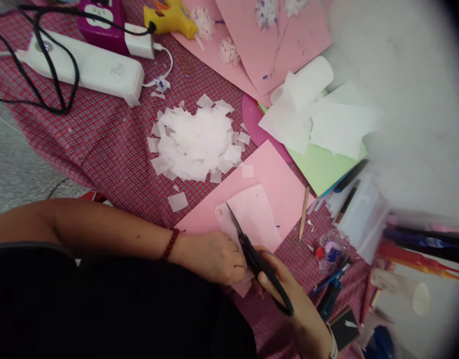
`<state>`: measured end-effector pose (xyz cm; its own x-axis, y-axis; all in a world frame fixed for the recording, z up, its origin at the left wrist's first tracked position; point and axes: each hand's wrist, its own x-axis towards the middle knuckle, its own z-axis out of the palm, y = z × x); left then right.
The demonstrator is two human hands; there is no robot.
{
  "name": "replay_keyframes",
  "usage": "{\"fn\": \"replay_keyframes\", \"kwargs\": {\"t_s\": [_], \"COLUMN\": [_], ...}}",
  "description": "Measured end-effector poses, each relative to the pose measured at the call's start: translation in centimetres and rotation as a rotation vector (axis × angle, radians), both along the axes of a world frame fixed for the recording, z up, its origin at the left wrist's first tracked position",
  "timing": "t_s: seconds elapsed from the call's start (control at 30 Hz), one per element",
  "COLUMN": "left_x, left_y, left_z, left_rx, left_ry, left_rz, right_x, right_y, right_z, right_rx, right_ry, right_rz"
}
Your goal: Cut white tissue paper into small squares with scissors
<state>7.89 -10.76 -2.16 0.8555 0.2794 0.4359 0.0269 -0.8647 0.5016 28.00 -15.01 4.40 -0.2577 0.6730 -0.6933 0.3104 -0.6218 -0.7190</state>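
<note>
My right hand (289,294) is wrapped round the handles of black scissors (267,274). Their blades look closed and point away over a thin white paper sheet (254,212), which lies on pink card (285,184). Beside the scissors my left hand (214,259), with a dark red bead bracelet at the wrist, is closed. A bit of thin white paper shows at its fingertips, partly hidden by the fingers. Beyond the hands lies a heap of small white paper squares (199,142). One loose square (177,201) sits nearer my left forearm.
A yellow glue gun (171,19), a white power strip (87,65) and a black cable are at the upper left. Pink sheets with white puffs (289,45), a paper roll (314,75) and green paper (319,167) lie beyond. A pencil (304,214) and pens are at right.
</note>
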Motion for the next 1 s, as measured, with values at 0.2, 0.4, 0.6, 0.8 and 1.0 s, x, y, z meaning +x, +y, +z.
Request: {"fn": "replay_keyframes", "kwargs": {"t_s": [0.2, 0.4, 0.6, 0.8, 1.0], "left_x": [0.0, -0.5, -3.2, -7.1, -10.4], "left_y": [-0.1, 0.9, 4.3, 6.8, 6.8], "left_z": [-0.1, 1.8, 6.2, 6.0, 5.4], "left_rx": [-0.017, -0.156, -1.236, -1.589, -1.499], "left_ry": [0.014, -0.080, -0.420, -0.442, -0.297], "left_rz": [0.004, -0.012, 0.284, 0.478, 0.441], "right_x": [0.6, 0.6, 0.3, 0.7, -2.7], "right_y": [-0.5, -0.2, -1.5, -4.8, -3.7], "right_z": [-1.7, -1.2, -0.9, -1.4, 0.7], "right_rx": [-0.135, -0.001, 0.066, 0.116, 0.185], "right_ry": [0.050, 0.073, 0.112, 0.134, 0.145], "right_rz": [0.045, 0.099, 0.035, -0.002, 0.089]}}
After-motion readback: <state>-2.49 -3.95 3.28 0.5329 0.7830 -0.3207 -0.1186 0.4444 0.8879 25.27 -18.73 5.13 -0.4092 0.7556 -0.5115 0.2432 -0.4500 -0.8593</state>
